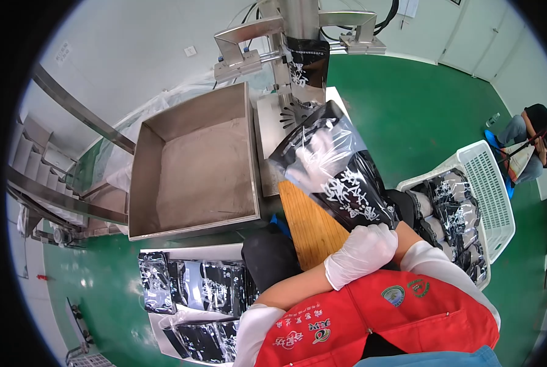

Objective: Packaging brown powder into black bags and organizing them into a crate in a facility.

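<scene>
A black and clear plastic pouch [363, 183] bearing white writing is stretched over the wooden board [312, 220]. Its near edge is gripped by my left hand [365, 252], in a white glove. My right hand [318, 158] shows through the pouch's clear window with fingers apart; it appears to be inside, and the right wrist is hidden by the black film. Beyond the pouch, a similar pouch [312, 69] hangs below the steel filler tube [299, 20], between two metal clamp arms.
Left of the board stands a steel bin [253, 160] with brownish powder residue inside. Stacked flat pouches [216, 286] lie at lower left. A white plastic crate [489, 202] at right holds several filled pouches [454, 211]. Behind it a person [539, 142] sits low by the wall.
</scene>
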The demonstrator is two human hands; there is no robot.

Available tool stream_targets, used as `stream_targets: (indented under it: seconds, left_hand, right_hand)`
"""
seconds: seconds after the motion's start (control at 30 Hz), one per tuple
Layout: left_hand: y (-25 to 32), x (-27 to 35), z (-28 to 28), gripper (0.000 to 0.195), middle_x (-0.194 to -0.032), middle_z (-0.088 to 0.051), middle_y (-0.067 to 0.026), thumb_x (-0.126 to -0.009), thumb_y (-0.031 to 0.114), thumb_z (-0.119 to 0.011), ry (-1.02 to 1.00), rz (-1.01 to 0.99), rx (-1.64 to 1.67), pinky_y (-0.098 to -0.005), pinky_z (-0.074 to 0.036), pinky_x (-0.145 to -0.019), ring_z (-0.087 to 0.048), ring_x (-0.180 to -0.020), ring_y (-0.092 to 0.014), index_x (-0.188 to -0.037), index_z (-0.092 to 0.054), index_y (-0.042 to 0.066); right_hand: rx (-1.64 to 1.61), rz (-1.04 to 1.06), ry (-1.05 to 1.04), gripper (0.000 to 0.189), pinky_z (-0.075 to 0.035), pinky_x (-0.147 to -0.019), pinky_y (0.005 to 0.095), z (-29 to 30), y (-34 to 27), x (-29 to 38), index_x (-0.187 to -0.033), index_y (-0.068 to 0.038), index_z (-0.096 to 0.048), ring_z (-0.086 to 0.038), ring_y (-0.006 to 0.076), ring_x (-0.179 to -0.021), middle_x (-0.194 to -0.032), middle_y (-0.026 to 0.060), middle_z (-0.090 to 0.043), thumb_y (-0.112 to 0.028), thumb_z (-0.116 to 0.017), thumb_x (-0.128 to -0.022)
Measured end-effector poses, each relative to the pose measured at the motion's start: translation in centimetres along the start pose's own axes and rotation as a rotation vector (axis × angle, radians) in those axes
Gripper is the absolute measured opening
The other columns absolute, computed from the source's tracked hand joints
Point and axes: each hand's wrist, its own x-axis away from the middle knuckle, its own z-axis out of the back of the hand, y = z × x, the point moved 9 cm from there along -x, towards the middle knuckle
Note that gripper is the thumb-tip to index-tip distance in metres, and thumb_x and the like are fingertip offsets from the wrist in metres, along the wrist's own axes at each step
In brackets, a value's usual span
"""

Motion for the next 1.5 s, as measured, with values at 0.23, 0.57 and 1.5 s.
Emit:
stream_targets:
  seconds: [0.23,0.57,1.5]
  left_hand:
    - [0.6,0.5,-1.0,0.014,-0.062,-0.049,-0.0044,-0.072,0.016,-0.06,-0.005,0.02,0.108,-0.0295,-0.044,-0.045,-0.057,-0.054,-0.017,-0.064,-0.05,0.01]
    - [-14.5,5.0,13.3,0.027,-0.091,-0.056,-0.01,-0.087,0.017,-0.068,0.635,0.67,0.091,-0.0342,-0.047,-0.076,-0.055,-0.082,-0.023,-0.105,-0.055,0.002]
    - [-35.1,7.9,-10.1,0.02,-0.069,-0.062,-0.0014,-0.088,0.016,-0.065,0.424,1.341,1.247,-0.0335,-0.043,-0.058,-0.054,-0.062,-0.013,-0.071,-0.064,0.006]
  right_hand:
    - [-0.086,0.072,-0.319,0.053,-0.038,-0.1,0.0585,-2.6,-3.6,1.7,-0.099,-0.009,-0.065,-0.046,0.0382,-0.119,-0.119,0.0146,-0.052,-0.041,-0.076,-0.058]
    - [-0.213,-0.011,-0.271,0.105,-0.033,-0.103,0.0633,2.6,-1.3,4.2,-0.131,0.001,-0.047,-0.043,0.0482,-0.122,-0.13,0.0284,-0.047,-0.062,-0.08,-0.053]
    - [-0.546,-0.274,-0.127,0.023,-0.045,-0.064,0.0348,12.1,8.2,1.0,-0.069,-0.004,-0.06,-0.055,0.0237,-0.062,-0.067,0.0051,-0.059,-0.019,-0.075,-0.077]
